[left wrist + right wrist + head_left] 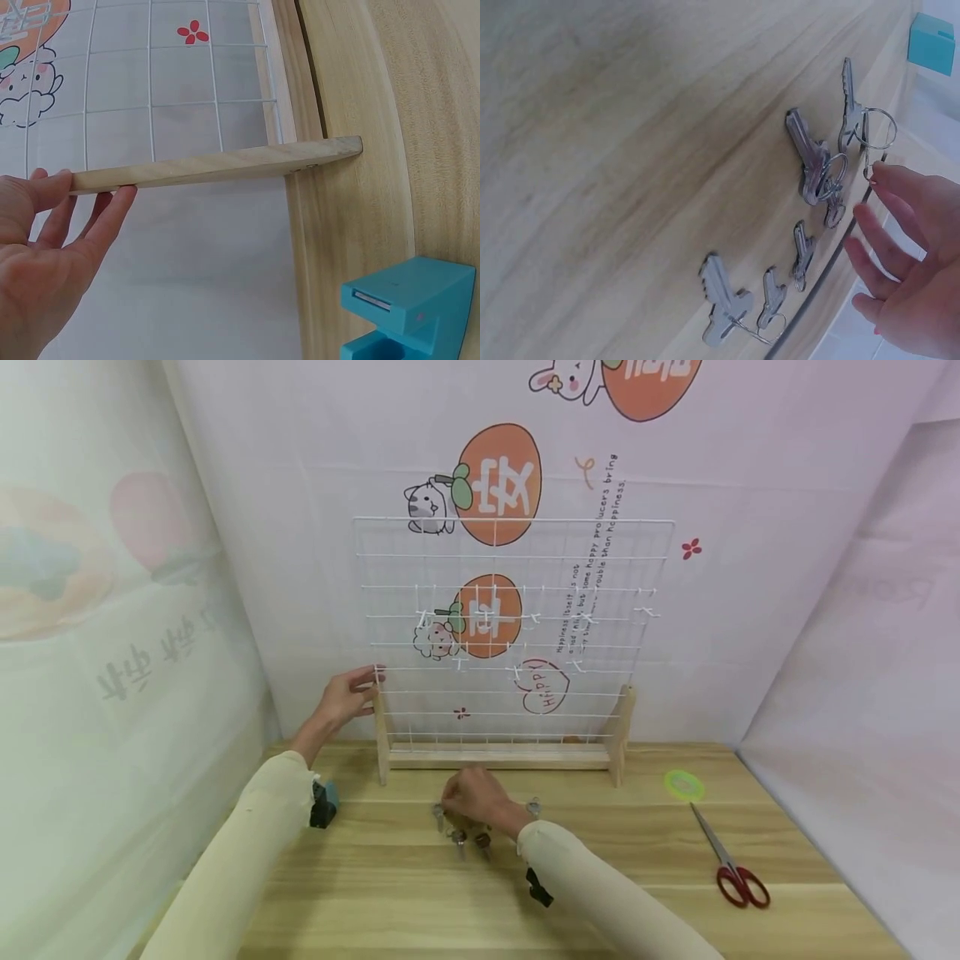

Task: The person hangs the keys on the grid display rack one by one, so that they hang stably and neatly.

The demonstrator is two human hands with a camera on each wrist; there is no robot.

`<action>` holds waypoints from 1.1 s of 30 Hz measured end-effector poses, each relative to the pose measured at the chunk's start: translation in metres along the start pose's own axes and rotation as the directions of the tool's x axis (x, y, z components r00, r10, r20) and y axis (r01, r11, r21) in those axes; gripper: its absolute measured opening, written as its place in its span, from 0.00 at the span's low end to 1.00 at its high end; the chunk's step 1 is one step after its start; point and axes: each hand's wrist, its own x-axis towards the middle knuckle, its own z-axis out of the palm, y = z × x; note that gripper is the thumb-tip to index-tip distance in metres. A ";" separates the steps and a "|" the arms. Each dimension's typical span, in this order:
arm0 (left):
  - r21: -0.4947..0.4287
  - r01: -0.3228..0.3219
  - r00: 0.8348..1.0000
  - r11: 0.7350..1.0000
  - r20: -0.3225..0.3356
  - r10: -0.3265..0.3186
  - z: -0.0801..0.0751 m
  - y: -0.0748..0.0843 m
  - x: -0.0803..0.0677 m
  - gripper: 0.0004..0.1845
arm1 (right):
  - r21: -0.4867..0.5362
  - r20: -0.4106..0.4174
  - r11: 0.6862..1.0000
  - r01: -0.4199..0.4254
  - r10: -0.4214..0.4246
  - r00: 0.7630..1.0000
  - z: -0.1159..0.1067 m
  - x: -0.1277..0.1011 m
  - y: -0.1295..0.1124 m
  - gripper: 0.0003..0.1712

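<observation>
My left hand (345, 697) grips the left wooden upright (217, 166) of a stand that carries a white wire grid (517, 597). In the left wrist view the thumb lies on one face of that upright and the fingers on the other. Low over the table, in front of the stand, my right hand (480, 793) pinches the end of a small bunch of keys (847, 124) on a ring. More silver keys (808, 157) lie beside it in the right wrist view, and another ringed bunch of keys (720, 304) lies farther along.
White hooks (534, 618) hang on the grid. Scissors (731, 868) with red handles lie at the right, near a yellow-green ring (684, 785). A teal block (420, 296) with a slot stands left of the stand. Printed white cloth (300, 468) walls in the table.
</observation>
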 end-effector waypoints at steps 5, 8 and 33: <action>-0.023 0.003 1.000 1.000 0.014 -0.002 -0.001 0.005 -0.003 0.27 | 0.061 0.023 0.998 -0.034 0.033 0.999 -0.005 0.001 -0.002 0.04; -0.025 0.001 1.000 1.000 0.016 -0.001 -0.002 0.006 -0.003 0.28 | 0.095 0.030 0.995 -0.029 0.026 0.999 -0.010 0.001 -0.005 0.05; 0.010 -0.005 1.000 1.000 0.016 0.004 -0.002 0.002 -0.005 0.28 | 0.194 -0.069 0.974 0.113 -0.101 0.992 -0.103 0.021 -0.050 0.06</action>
